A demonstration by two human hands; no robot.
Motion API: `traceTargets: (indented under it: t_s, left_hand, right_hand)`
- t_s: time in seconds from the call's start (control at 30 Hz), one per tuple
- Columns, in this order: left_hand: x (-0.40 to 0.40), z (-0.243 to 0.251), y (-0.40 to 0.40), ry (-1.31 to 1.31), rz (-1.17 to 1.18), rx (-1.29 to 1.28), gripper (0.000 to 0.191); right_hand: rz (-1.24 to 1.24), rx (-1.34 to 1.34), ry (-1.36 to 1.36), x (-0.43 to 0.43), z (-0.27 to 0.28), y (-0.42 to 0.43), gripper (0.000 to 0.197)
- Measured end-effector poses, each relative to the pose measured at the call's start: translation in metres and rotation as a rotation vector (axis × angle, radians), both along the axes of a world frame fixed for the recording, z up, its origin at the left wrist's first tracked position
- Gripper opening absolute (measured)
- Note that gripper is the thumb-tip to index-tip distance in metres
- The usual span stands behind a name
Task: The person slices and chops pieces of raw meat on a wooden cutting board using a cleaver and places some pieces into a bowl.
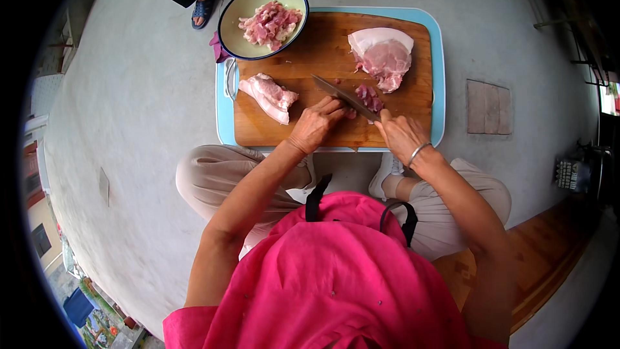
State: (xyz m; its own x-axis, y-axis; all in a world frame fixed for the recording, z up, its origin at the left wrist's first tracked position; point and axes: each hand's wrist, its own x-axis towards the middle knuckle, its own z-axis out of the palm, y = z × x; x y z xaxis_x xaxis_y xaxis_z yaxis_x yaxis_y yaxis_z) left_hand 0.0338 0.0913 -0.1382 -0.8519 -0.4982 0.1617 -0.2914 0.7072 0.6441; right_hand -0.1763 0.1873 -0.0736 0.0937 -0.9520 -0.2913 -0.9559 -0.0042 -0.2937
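Note:
My right hand (401, 133) grips a knife (346, 97) with a broad metal blade, which slants up and to the left over the wooden cutting board (319, 133). Close against the blade, my left hand (317, 121) presses a small piece of meat (350, 113) to the board with bent fingers. On the blade's far side lies a little heap of cut meat (370, 98). A thick slab of raw meat with a pale rind (381, 60) rests at the board's upper right. Another rind-edged piece (270, 97) lies left of my left hand.
An enamel bowl with a blue rim (227, 34) holds cut meat (271, 24) and overlaps the board's upper left corner. Beneath the board is a light blue tray (438, 77) on the concrete floor. A person's sandalled foot (203, 9) stands beyond the bowl. My knees flank the near side.

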Motion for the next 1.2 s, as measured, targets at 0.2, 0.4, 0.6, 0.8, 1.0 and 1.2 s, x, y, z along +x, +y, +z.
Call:
traceTargets:
  t_s: [0.2, 0.4, 0.6, 0.8, 1.0, 1.2]
  left_hand:
    - [0.006, -0.009, 0.002, -0.040, -0.022, -0.033, 0.034]
    - [0.006, -0.007, 0.008, 0.052, -0.004, -0.136, 0.036]
    - [0.007, -0.007, 0.009, 0.018, 0.011, -0.196, 0.029]
    - [0.008, -0.005, 0.009, 0.071, 0.010, -0.005, 0.034]
    - [0.007, -0.002, 0.003, 0.082, -0.011, -0.046, 0.032]
    - [0.011, -0.004, 0.004, 0.022, 0.005, -0.179, 0.026]
  right_hand:
    - [-0.043, 0.033, 0.018, 0.013, -0.003, -0.005, 0.029]
    - [-0.065, 0.091, 0.000, -0.021, 0.008, 0.031, 0.028]
    - [-0.033, 0.096, 0.030, -0.014, 0.027, 0.031, 0.027]
    - [-0.003, 0.114, 0.005, -0.005, 0.016, 0.023, 0.027]
    - [-0.005, 0.019, -0.012, 0.026, -0.004, -0.017, 0.027]
    - [-0.030, -0.013, -0.023, 0.010, -0.011, -0.003, 0.027]
